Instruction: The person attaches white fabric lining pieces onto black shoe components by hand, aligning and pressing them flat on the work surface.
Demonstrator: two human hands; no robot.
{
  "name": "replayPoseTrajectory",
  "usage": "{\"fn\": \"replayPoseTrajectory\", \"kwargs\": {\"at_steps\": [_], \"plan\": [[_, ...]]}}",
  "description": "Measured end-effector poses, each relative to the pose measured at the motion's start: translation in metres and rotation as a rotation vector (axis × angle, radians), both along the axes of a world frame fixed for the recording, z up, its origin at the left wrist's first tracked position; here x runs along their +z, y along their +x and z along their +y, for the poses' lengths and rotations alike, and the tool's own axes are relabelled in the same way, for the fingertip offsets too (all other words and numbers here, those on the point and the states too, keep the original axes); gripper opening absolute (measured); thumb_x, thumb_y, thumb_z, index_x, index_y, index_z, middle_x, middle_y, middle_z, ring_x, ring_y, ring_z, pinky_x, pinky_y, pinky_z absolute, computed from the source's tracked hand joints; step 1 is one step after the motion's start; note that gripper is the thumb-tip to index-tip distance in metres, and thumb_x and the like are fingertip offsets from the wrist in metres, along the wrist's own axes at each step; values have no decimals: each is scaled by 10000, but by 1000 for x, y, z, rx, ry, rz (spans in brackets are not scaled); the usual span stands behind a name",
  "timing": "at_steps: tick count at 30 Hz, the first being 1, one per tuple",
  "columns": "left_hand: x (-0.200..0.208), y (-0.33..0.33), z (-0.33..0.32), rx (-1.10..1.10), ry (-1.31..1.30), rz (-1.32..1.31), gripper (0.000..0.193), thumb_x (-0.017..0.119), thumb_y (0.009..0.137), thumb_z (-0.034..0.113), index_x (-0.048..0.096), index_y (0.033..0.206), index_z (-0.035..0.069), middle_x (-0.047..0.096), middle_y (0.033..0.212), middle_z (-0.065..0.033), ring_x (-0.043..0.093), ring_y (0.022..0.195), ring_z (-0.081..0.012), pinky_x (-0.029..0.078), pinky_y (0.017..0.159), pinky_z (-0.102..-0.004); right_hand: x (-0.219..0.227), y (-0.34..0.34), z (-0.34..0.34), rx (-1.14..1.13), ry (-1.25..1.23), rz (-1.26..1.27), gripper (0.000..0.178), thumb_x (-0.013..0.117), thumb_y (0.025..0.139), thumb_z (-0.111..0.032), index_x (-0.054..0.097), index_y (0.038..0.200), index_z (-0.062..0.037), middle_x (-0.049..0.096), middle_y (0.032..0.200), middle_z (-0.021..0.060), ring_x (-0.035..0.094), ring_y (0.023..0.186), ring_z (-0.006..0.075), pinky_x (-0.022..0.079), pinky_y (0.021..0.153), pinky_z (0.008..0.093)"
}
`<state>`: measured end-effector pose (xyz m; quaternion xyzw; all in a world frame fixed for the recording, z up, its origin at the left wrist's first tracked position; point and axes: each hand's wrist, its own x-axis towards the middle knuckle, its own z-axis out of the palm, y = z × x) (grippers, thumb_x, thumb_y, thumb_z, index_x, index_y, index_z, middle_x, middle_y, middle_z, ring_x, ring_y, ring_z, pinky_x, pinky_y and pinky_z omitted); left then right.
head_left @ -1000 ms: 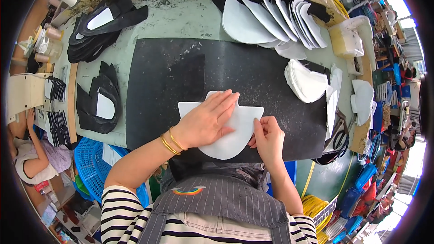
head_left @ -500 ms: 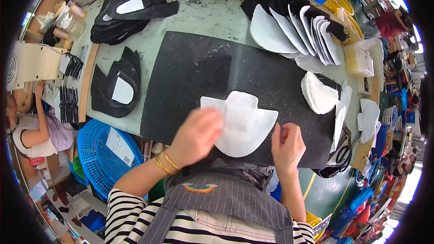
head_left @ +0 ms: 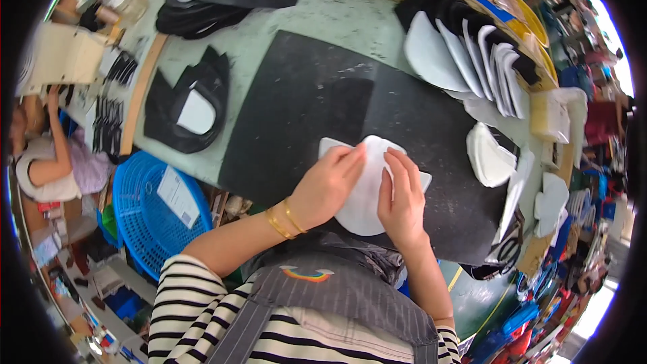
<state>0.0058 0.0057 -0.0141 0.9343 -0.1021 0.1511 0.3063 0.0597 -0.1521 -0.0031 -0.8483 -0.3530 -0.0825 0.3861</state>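
A white sheet piece [head_left: 360,210] with a rounded lower edge, two side corners and a short top tab lies flat on the black mat [head_left: 269,121] before me. My left hand [head_left: 331,183] rests over its left part, fingers bent and pressed together with their tips by the tab; anything between them is hidden. Over the right part sits my right hand [head_left: 404,203], fingers curved and the thumb apart from them, tips at the piece's surface. Both hands cover much of the piece's sides.
Black shaped pieces with white patches [head_left: 195,113] lie at the left. White and black pieces [head_left: 431,54] are fanned out at the far right, above a white stack [head_left: 490,155]. A blue basket [head_left: 138,202] stands beside the table; a co-worker [head_left: 50,162] sits further left.
Both hands have moved inward over the white piece, the right one coming from beside it onto its right part. The whole view has turned slightly.
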Motion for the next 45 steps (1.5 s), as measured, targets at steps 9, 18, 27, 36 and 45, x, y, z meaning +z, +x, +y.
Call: {"fn": "replayPoseTrajectory", "kwargs": {"at_steps": [9, 18, 27, 36, 45], "plan": [[3, -47, 116, 802, 65, -191, 308, 646, 812, 88, 578, 1097, -9, 601, 1100, -177, 563, 1048, -352, 455, 887, -396, -3, -11, 20, 164, -530, -84, 744, 641, 800, -360, 379, 1309, 115, 374, 1386, 259, 324, 1319, 384, 249, 1092, 449], [15, -80, 147, 949, -249, -269, 205, 589, 896, 67, 658, 1086, 32, 692, 968, -106, 634, 772, -116, 492, 684, -253, -6, -3, 18, 171, -439, -11, 803, 655, 767, -446, 378, 1330, 55, 346, 1407, 240, 260, 1353, 367, 197, 1111, 444], [18, -32, -15, -206, 111, -191, 347, 537, 767, 11, 630, 1102, 7, 611, 1182, -117, 557, 1146, -280, 414, 998, -442, 4, 58, -76, -687, -67, -91, 338, 639, 817, -122, 533, 1104, 21, 546, 1137, 223, 500, 1065, 382, 416, 926, 431], [27, -30, -27, -281, -69, 97, 416, 730, 736, 324, 657, 1016, 26, 633, 1111, -92, 558, 1091, -267, 387, 976, -445, -10, 91, -150, -651, -406, -226, 138, 494, 914, -128, 596, 963, -50, 648, 911, 140, 603, 852, 346, 485, 704, 430], [45, 38, -127, -220, -960, 220, 200, 599, 885, 106, 605, 1062, 14, 656, 911, -123, 647, 851, -240, 505, 724, -307, 40, 21, -109, -460, -113, -404, 150, 621, 810, 6, 645, 958, 13, 608, 830, 129, 576, 731, 268, 478, 655, 330]]}}
